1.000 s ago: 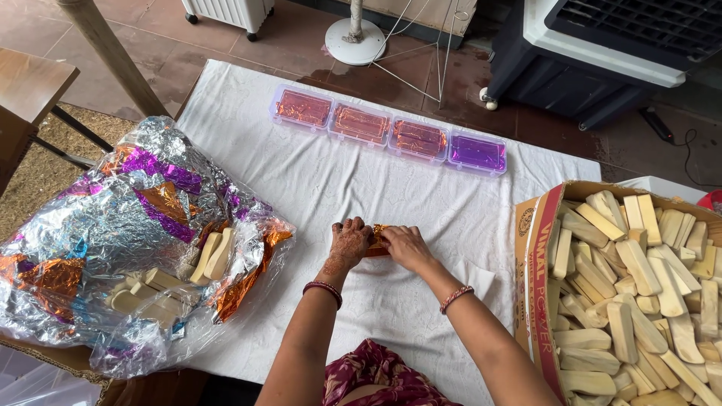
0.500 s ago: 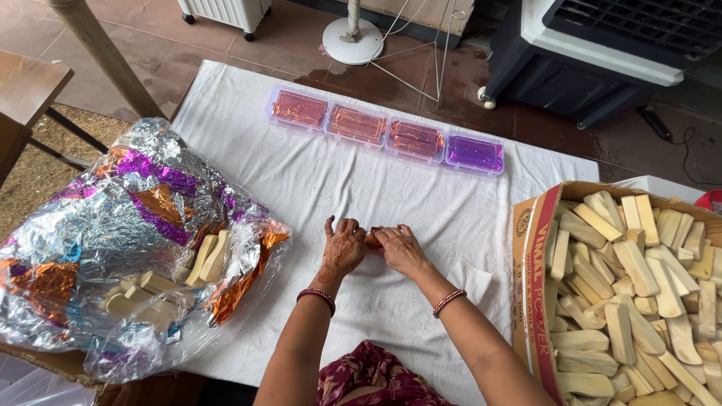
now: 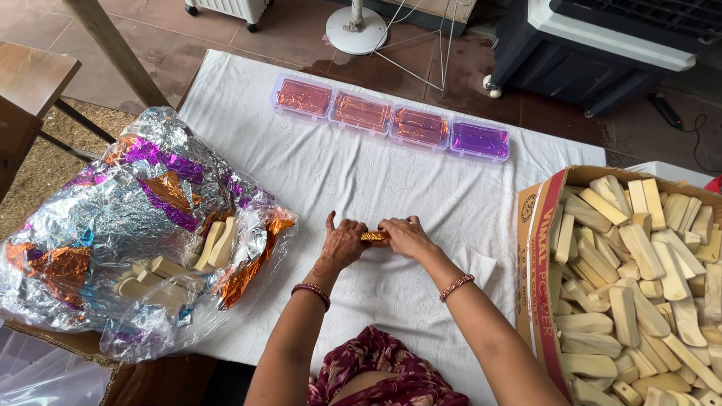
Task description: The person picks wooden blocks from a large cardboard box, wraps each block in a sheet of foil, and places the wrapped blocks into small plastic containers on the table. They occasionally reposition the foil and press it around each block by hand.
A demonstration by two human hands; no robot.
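Observation:
My left hand [image 3: 342, 244] and my right hand [image 3: 406, 235] meet over the white cloth [image 3: 353, 177], both pressing on a small orange foil-wrapped piece [image 3: 374, 237] that lies between them. Only a short stretch of the orange foil shows between the fingers. Left of my hands lies a crumpled heap of shiny foil sheets [image 3: 128, 218] with several pale wooden blocks [image 3: 214, 244] resting in it. At the right stands a cardboard box [image 3: 535, 248] full of pale wooden blocks [image 3: 647, 263].
Several clear plastic boxes [image 3: 391, 124] holding orange and purple wrapped pieces stand in a row at the cloth's far edge. Beyond it are a fan base [image 3: 356, 28] with cables and a dark cooler [image 3: 602, 45]. A wooden table [image 3: 30, 83] stands far left.
My hands have spread slightly apart on the cloth, and the orange wrapped piece now shows between them. The view has shifted a little.

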